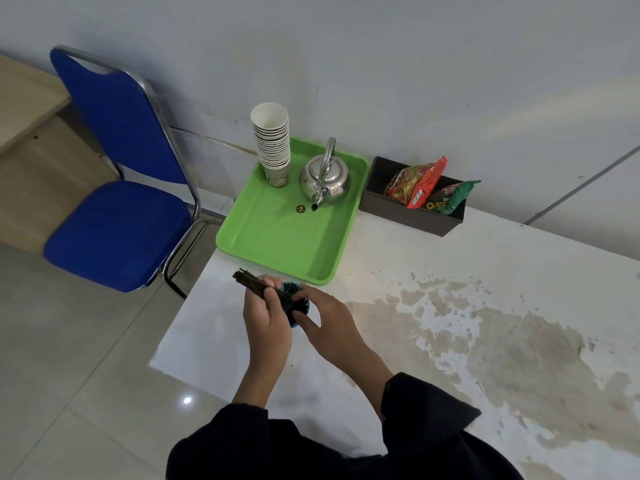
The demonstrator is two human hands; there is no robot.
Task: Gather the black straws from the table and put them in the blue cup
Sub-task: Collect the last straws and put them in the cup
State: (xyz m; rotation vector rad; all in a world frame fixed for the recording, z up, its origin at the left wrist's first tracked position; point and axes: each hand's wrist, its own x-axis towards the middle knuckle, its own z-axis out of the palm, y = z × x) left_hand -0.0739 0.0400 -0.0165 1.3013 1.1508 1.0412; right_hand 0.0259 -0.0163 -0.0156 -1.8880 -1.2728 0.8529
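- At the bottom of the frame are the dark sleeves [346,445] of the person; the two hands reach up to the middle of the frame, above the near left corner of the bench [450,306].
- The left hand [266,320] is closed around a bundle of black straws [251,280]. The bundle lies tilted, its free ends toward the upper left and its lower ends going into the blue cup [294,303].
- The right hand [322,317] has its fingers curled on the right side of the cup; it seems to steady it, but if it also pinches a straw I cannot tell.
- The cup stands on the bench just below the green tray [263,237]. Some straws seem to be inside already; how many is hidden by the hands.
- To do this step well, I think the bundle should be turned more upright over the mouth, all lower ends inside the rim, before the left hand lets go. The right hand should hold the cup, because it looks light and may tip.
- On the tray: a stack of paper cups [273,147], the top one empty, and a steel kettle [323,180].
- The dark box [398,209] in the upper right holds snack packets [420,181].
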